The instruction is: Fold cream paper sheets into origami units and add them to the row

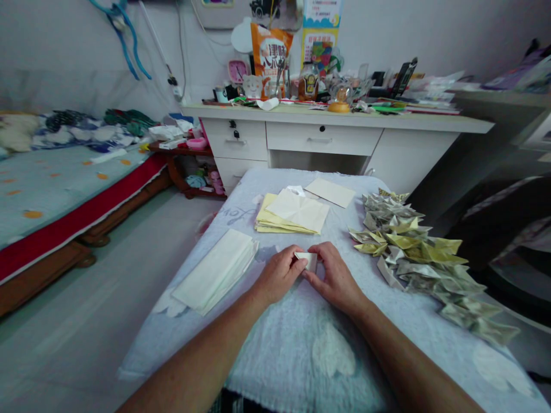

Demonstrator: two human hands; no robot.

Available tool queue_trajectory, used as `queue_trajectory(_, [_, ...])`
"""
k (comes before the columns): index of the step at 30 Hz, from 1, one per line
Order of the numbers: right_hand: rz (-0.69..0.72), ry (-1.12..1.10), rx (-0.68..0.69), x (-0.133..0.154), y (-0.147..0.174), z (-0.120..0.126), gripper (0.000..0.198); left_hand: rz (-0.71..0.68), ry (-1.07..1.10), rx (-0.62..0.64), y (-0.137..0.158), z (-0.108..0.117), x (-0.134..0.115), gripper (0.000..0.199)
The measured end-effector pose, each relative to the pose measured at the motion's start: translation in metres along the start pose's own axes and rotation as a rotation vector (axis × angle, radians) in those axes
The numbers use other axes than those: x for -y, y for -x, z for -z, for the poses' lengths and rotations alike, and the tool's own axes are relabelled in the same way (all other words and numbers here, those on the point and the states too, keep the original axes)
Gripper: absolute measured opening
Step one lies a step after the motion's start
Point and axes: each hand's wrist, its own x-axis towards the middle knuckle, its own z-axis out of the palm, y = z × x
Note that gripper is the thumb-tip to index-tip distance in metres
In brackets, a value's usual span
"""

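Folded paper (310, 263), just off centre toward five o'clock: edges partly hidden within the grip of left hand (282, 274) and right hand (334, 278). Bed (64, 178), nine o'clock: cut off by the left edge. Wall poster (321, 16), twelve o'clock: top cropped, small print illegible. Dark object (516, 298), three o'clock: blurred, cut off by the right edge, identity undetermined.

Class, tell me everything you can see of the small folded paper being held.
The small folded paper is off-white and matte, with a straight upper edge and creased, layered-looking folds too small to count. It sits between the left grip and right grip, whose fingers touch and partly cover it, over the pale blue cloth; whether it touches that is unclear.
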Motion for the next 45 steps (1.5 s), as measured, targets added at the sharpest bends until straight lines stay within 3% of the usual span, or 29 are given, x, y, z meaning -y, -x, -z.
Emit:
queue_trajectory(3, [0.013,-0.029,0.063,0.001,0.0,-0.002,0.03,0.019,-0.016,0.0,0.001,-0.001,0.0,0.019])
queue_trajectory(9, [-0.032,0.167,-0.016,0.006,0.001,-0.005,0.032,0.024,-0.004,-0.024,0.002,-0.003,-0.001,0.017])
queue_trajectory(16, [-0.035,0.126,0.102,0.008,-0.001,-0.007,0.029,0.002,-0.029,-0.024,0.002,-0.004,0.001,0.015])
queue_trajectory(26, [0.0,0.002,0.033,-0.006,0.003,-0.016,0.06,-0.029,-0.018,0.067,0.003,-0.005,0.002,0.029])
queue_trajectory(37, [-0.048,-0.005,0.019,-0.003,0.0,-0.014,0.041,-0.011,0.044,0.094,0.003,-0.005,0.002,0.036])
queue_trajectory(45, [-0.032,-0.032,0.048,-0.004,0.0,-0.014,0.035,-0.027,-0.015,0.048,0.003,-0.006,0.003,0.024])
